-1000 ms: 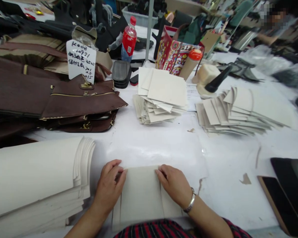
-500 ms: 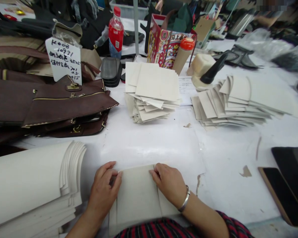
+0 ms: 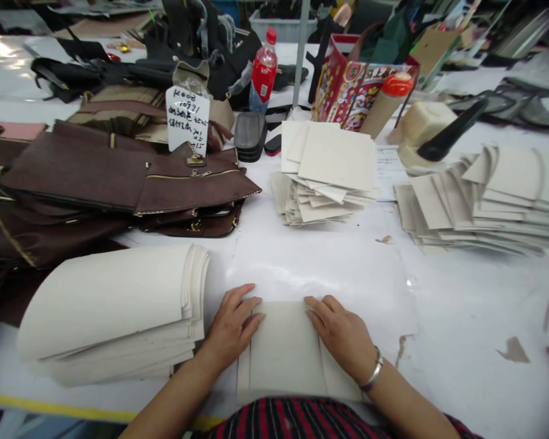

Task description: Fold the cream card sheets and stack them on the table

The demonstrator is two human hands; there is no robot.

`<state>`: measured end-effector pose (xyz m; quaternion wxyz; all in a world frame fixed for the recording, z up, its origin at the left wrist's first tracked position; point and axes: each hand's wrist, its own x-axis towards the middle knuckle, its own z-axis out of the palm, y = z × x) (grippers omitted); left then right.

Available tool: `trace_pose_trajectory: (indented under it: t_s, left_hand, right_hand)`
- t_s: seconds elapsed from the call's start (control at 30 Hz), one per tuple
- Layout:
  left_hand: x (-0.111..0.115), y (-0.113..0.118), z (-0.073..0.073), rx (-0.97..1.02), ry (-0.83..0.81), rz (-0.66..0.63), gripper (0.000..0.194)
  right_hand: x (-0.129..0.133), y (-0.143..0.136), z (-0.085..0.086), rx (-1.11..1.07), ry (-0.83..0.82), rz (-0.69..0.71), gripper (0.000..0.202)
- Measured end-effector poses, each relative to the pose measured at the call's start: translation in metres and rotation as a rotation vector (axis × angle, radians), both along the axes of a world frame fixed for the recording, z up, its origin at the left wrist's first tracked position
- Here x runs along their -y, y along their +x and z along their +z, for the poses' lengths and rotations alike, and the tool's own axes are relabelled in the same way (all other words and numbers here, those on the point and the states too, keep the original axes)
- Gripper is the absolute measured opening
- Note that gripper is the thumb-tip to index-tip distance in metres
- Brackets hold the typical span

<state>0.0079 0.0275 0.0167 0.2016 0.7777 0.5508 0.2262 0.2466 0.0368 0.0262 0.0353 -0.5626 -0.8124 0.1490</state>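
Pale sheet (image 3: 286,353): flat over the white tabletop (image 3: 462,305), directly between left hand (image 3: 232,326) and right hand (image 3: 343,335), close in front of the striped garment (image 3: 297,421). Under the pale sheet: wider pale layer (image 3: 341,375), with a narrow strip exposed on the left-hand side and a broader strip exposed beside right hand.

Left hand: palm down, fingers spread and slightly bent, thumb and forefinger tips at the far left corner of the pale sheet. Right hand: palm down, fingers loosely curved, thumb and fingertips at the far right corner. Both unclenched; light pinch or mere contact at the corners: cannot tell. On right wrist: silver bracelet (image 3: 373,370).

Just outside left hand: curled stack of large sheets (image 3: 110,299). Farther beyond left hand: dark brown bag pieces (image 3: 187,189) with zip, and handwritten white card (image 3: 186,122) upright behind. Ahead of both hands, well apart: loose pile of cut boards (image 3: 338,161). Behind that pile and to its left: red-capped bottle (image 3: 263,73). Beyond right hand, farther right: fanned stack of pale pieces (image 3: 507,201).
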Motion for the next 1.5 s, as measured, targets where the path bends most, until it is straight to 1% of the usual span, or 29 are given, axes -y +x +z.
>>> trace_pose_trajectory:
  t_s: [0.1, 0.17, 0.27, 0.33, 0.43, 0.5, 0.57, 0.67, 0.77, 0.93, 1.03, 1.17, 1.27, 1.4, 1.5]
  left_hand:
    - [0.0, -0.002, -0.002, 0.016, 0.026, -0.024, 0.02]
    - [0.004, -0.002, -0.002, -0.003, 0.055, -0.01, 0.024]
    - [0.021, -0.003, 0.003, -0.066, 0.113, 0.062, 0.038]
    - [0.037, -0.005, 0.005, -0.115, 0.152, 0.075, 0.037]
    - [0.056, -0.008, 0.003, -0.214, 0.185, 0.024, 0.029]
    - [0.062, -0.01, 0.0, -0.282, 0.196, 0.018, 0.031]
    - [0.064, -0.009, -0.002, -0.322, 0.211, 0.034, 0.032]
    - [0.064, -0.008, -0.002, -0.341, 0.219, 0.035, 0.033]
    - [0.064, -0.008, -0.001, -0.348, 0.215, 0.021, 0.038]
    - [0.066, -0.007, -0.002, -0.349, 0.204, 0.031, 0.039]
    - [0.066, -0.006, -0.001, -0.35, 0.202, 0.033, 0.039]
    - [0.067, -0.006, 0.0, -0.363, 0.185, 0.033, 0.039]
    - [0.067, -0.006, -0.001, -0.366, 0.18, 0.035, 0.04]
    - [0.068, -0.005, -0.001, -0.354, 0.199, 0.059, 0.039]
    - [0.069, -0.004, 0.0, -0.349, 0.215, 0.071, 0.038]
  right_hand:
    - [0.001, 0.001, 0.0, 0.011, 0.016, 0.032, 0.029]
    - [0.002, 0.002, 0.002, 0.03, 0.019, 0.048, 0.03]
    - [0.001, 0.002, 0.009, 0.082, 0.034, 0.052, 0.031]
    - [-0.002, -0.002, 0.015, 0.083, 0.078, 0.067, 0.033]
    - [-0.011, -0.019, 0.02, -0.03, 0.141, 0.159, 0.032]
    - [-0.018, -0.037, 0.02, -0.131, 0.11, 0.253, 0.029]
    - [-0.024, -0.056, 0.018, -0.199, 0.032, 0.326, 0.026]
    - [-0.031, -0.076, 0.013, -0.247, -0.06, 0.365, 0.021]
    - [-0.036, -0.086, 0.008, -0.282, -0.098, 0.369, 0.019]
    - [-0.034, -0.089, 0.006, -0.306, -0.105, 0.324, 0.016]
    - [-0.033, -0.089, 0.005, -0.303, -0.105, 0.325, 0.016]
    - [-0.035, -0.086, 0.005, -0.3, -0.086, 0.383, 0.017]
    - [-0.033, -0.083, 0.007, -0.266, -0.031, 0.455, 0.019]
    - [-0.017, -0.077, 0.012, -0.161, 0.109, 0.494, 0.027]
    - [0.001, -0.062, 0.008, -0.091, 0.174, 0.466, 0.039]
